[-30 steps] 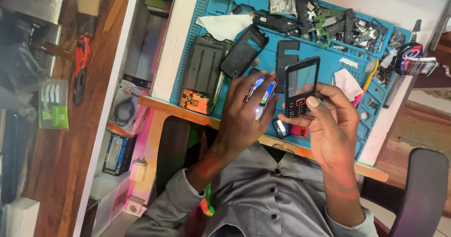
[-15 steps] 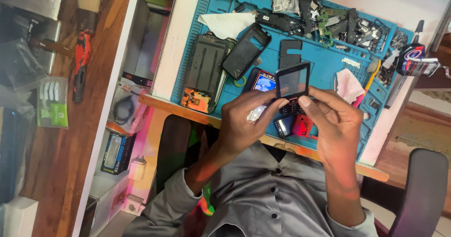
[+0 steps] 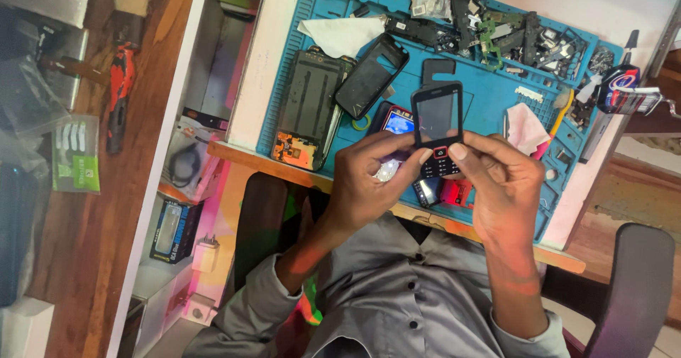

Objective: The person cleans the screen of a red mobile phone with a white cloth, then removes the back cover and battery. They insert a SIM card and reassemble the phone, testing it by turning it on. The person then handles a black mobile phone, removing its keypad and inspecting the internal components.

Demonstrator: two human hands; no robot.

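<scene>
A black keypad phone with a dark screen stands upright over the blue work mat. My left hand grips its lower left side, and my right hand holds its lower right, thumb on the red-trimmed keys. Something small and whitish shows under my left fingers; I cannot tell what it is. Behind the held phone a small phone with a lit blue screen lies on the mat. Two more small phones, one dark and one red, lie below my hands.
On the mat lie a bare phone frame, a black case, a white cloth, a pink cloth and a heap of parts. A red-handled tool rests on the wooden surface at left. A chair stands at right.
My left hand, earlier spread beside the phone, has closed onto its lower edge. The phone has turned from tilted to upright and now sits between both hands.
</scene>
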